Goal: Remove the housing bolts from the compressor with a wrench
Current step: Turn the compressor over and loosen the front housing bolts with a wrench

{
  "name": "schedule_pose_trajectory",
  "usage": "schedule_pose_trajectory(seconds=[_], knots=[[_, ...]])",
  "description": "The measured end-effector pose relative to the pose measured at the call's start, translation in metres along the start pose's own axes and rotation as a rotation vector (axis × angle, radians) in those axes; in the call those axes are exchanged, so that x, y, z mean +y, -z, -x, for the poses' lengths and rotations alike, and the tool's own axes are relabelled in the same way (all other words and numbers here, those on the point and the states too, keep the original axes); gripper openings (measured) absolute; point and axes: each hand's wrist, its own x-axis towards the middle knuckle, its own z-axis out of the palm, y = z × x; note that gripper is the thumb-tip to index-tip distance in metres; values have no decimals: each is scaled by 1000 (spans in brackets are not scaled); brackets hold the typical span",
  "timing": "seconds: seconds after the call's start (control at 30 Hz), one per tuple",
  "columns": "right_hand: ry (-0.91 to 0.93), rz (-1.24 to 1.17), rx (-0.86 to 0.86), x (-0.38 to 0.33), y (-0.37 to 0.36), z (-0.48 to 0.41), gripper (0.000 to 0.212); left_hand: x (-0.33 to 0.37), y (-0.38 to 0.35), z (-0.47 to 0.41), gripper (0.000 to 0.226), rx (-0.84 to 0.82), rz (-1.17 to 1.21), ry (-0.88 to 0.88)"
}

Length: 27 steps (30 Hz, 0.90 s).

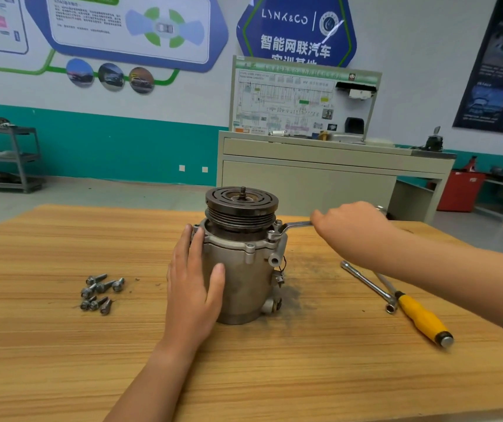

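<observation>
The grey metal compressor [244, 278] stands upright in the middle of the wooden table [61, 345], its dark grooved pulley on top. My left hand [192, 287] presses flat against the housing's left side with straight fingers. My right hand [347, 226] grips the handle of a silver wrench [292, 227]. The wrench's ring end sits on a bolt [272, 236] at the right of the housing flange. Another bolt head [250, 248] shows on the front of the flange. Several loose bolts [99, 292] lie on the table to the left.
A long socket wrench [368, 284] and a yellow-handled screwdriver [423, 318] lie on the table at the right. Dark grit marks the wood beside the compressor. Behind the table stand a beige training bench [305, 178] and a grey shelf rack [9, 156].
</observation>
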Motion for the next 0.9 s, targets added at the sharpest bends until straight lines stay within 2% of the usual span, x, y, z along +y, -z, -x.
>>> schedule_pose_trajectory(seconds=[0.13,0.3,0.43,0.53,0.57,0.7,0.9], knots=[[-21,-95,193,-7,-41,-27,45,-2,2,-1,51,-16,16,12],[-135,-306,327,-19,-56,-34,36,-2,5,0,52,-37,3,26],[-313,-592,567,4,-46,-8,27,-1,5,1,52,1,-9,24],[-288,-713,632,12,-33,22,30,7,-5,4,53,69,-20,65],[-275,-730,598,13,-28,31,32,11,-9,5,56,82,-22,80],[-240,-618,224,-1,-14,49,37,12,-12,8,58,88,-43,60],[-243,-488,85,-24,-2,48,48,4,-1,5,53,105,-23,56]])
